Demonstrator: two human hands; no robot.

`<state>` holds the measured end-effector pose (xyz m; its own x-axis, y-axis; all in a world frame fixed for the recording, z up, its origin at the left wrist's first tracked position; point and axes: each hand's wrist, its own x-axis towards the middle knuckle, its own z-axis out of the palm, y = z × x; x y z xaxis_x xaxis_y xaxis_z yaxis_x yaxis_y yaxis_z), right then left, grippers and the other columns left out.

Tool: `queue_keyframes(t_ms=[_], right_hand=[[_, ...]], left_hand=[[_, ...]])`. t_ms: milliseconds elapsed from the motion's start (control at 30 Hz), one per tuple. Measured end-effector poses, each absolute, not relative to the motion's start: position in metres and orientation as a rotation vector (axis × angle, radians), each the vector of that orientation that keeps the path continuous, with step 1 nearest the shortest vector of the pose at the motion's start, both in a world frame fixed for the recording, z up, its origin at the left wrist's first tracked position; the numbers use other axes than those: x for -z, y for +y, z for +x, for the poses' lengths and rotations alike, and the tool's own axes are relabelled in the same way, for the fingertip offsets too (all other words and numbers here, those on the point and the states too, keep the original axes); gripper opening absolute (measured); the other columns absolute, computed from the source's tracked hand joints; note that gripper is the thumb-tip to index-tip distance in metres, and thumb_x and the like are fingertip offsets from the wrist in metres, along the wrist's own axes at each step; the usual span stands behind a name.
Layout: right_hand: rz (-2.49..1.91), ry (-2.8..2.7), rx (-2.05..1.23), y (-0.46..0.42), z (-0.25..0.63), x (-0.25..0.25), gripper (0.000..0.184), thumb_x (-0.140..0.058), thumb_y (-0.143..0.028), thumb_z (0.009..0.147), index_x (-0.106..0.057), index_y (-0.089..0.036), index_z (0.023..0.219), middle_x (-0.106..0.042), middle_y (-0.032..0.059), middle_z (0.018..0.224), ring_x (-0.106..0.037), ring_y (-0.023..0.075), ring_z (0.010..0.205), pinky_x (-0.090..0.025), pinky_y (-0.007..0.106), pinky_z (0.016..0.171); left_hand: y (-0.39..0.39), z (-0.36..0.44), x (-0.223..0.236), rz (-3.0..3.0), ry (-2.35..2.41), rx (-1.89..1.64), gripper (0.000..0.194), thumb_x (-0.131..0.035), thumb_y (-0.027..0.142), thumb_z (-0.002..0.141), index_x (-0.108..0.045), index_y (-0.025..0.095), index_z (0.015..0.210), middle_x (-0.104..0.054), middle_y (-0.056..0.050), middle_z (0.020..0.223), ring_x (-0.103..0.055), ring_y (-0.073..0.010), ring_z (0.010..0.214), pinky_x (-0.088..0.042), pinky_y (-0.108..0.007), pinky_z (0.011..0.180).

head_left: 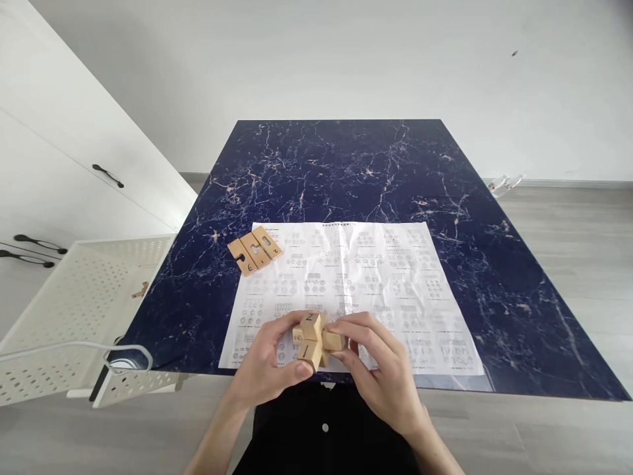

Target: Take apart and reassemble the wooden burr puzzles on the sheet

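A wooden burr puzzle (311,336), made of interlocking blocks with handwritten numbers, is held between both hands above the lower edge of a printed sheet. My left hand (270,356) grips it from the left, the thumb along its near side and the fingers behind it. From the right, my right hand (376,359) pinches a block that sticks out on that side. The creased white instruction sheet (366,277) carries rows of small diagrams. On its upper left corner lie several flat wooden pieces (254,251) with cut-outs and numbers, set side by side.
The dark blue marbled table (336,171) reaches back toward a white wall. To the left stand a perforated cream basket (93,284) with a small wooden piece (142,290) inside, a white cable (74,348) and white cabinets (64,145). Clear bottles (505,185) are on the floor at right.
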<state>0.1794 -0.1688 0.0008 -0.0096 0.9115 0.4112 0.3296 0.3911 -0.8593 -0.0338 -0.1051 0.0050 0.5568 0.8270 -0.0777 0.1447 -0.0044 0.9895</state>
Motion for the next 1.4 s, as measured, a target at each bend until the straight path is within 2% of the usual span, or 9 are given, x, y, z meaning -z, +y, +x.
queue_keyframes(t_ms=[400, 567, 767, 867, 933, 1067, 1133, 1233, 1400], right_hand=[[-1.100, -1.735, -0.559, -0.155, 0.188, -0.018, 0.029, -0.064, -0.016, 0.109, -0.069, -0.029, 0.135, -0.074, 0.0076, 0.111, -0.074, 0.0204, 0.084, -0.063, 0.034, 0.067], [-1.073, -1.680, -0.684, -0.154, 0.187, -0.016, 0.029, -0.064, -0.016, 0.109, -0.068, -0.028, 0.135, -0.076, 0.0083, 0.121, -0.078, 0.0223, 0.100, -0.065, 0.033, 0.074], [-1.060, -1.684, -0.695, -0.153, 0.186, -0.012, 0.024, -0.065, -0.017, 0.109, -0.068, -0.025, 0.131, -0.077, 0.0063, 0.109, -0.074, 0.0191, 0.087, -0.062, 0.031, 0.070], [-1.049, -1.667, -0.731, -0.152, 0.189, -0.010, 0.022, -0.064, -0.020, 0.111, -0.067, -0.028, 0.131, -0.076, 0.0061, 0.112, -0.074, 0.0200, 0.092, -0.062, 0.031, 0.072], [-1.059, -1.664, -0.754, -0.153, 0.191, -0.010, 0.032, -0.071, -0.029, 0.108, -0.063, -0.030, 0.140, -0.074, 0.0087, 0.127, -0.074, 0.0243, 0.109, -0.064, 0.035, 0.081], [-1.131, -1.760, -0.800, -0.153, 0.192, -0.013, 0.094, -0.090, -0.054, 0.090, -0.038, -0.034, 0.165, -0.059, 0.0140, 0.158, -0.063, 0.0356, 0.140, -0.061, 0.051, 0.107], [-1.132, -1.805, -0.826, -0.153, 0.190, -0.015, 0.094, -0.088, -0.053, 0.092, -0.034, -0.037, 0.167, -0.061, 0.0118, 0.158, -0.064, 0.0341, 0.140, -0.060, 0.052, 0.111], [-1.100, -1.758, -0.830, -0.153, 0.192, -0.018, 0.079, -0.084, -0.045, 0.098, -0.039, -0.039, 0.162, -0.066, 0.0085, 0.153, -0.066, 0.0311, 0.139, -0.060, 0.049, 0.111], [-1.173, -1.561, -0.730, -0.155, 0.214, -0.019, 0.077, -0.083, -0.051, 0.096, -0.044, -0.036, 0.161, -0.068, 0.0114, 0.149, -0.071, 0.0345, 0.129, -0.062, 0.054, 0.107]], left_hand=[[-0.099, -0.032, -0.022, 1.367, 0.820, -0.558, 0.084, -0.053, 0.094, 0.089, -0.082, 0.022, 0.121, -0.075, -0.010, 0.089, -0.072, -0.0279, 0.079, -0.063, -0.042, 0.075], [-0.098, -0.032, -0.026, 1.399, 0.831, -0.464, 0.091, -0.045, 0.100, 0.087, -0.082, 0.023, 0.117, -0.076, -0.011, 0.091, -0.073, -0.0302, 0.083, -0.065, -0.047, 0.082], [-0.095, -0.033, -0.021, 1.307, 0.732, -0.428, 0.084, -0.048, 0.095, 0.092, -0.080, 0.022, 0.120, -0.078, -0.013, 0.105, -0.074, -0.0332, 0.099, -0.062, -0.051, 0.094], [-0.092, -0.032, -0.018, 1.279, 0.638, -0.440, 0.079, -0.048, 0.087, 0.099, -0.078, 0.018, 0.122, -0.078, -0.014, 0.111, -0.073, -0.0333, 0.104, -0.059, -0.050, 0.098], [-0.091, -0.031, -0.018, 1.268, 0.619, -0.460, 0.076, -0.048, 0.083, 0.102, -0.077, 0.017, 0.125, -0.077, -0.014, 0.112, -0.072, -0.0330, 0.107, -0.056, -0.048, 0.100], [-0.093, -0.027, -0.024, 1.263, 0.662, -0.449, 0.075, -0.054, 0.082, 0.100, -0.075, 0.018, 0.132, -0.078, -0.013, 0.111, -0.072, -0.0328, 0.105, -0.057, -0.045, 0.096], [-0.095, -0.024, -0.027, 1.262, 0.673, -0.432, 0.075, -0.058, 0.083, 0.097, -0.075, 0.019, 0.132, -0.079, -0.013, 0.110, -0.073, -0.0331, 0.105, -0.057, -0.044, 0.094], [-0.097, -0.023, -0.030, 1.259, 0.720, -0.467, 0.072, -0.059, 0.082, 0.097, -0.076, 0.021, 0.130, -0.079, -0.011, 0.109, -0.074, -0.0312, 0.102, -0.057, -0.044, 0.095], [-0.095, -0.027, -0.028, 1.200, 0.747, -0.515, 0.068, -0.058, 0.082, 0.098, -0.079, 0.021, 0.119, -0.077, -0.009, 0.098, -0.073, -0.0286, 0.095, -0.058, -0.046, 0.096]])
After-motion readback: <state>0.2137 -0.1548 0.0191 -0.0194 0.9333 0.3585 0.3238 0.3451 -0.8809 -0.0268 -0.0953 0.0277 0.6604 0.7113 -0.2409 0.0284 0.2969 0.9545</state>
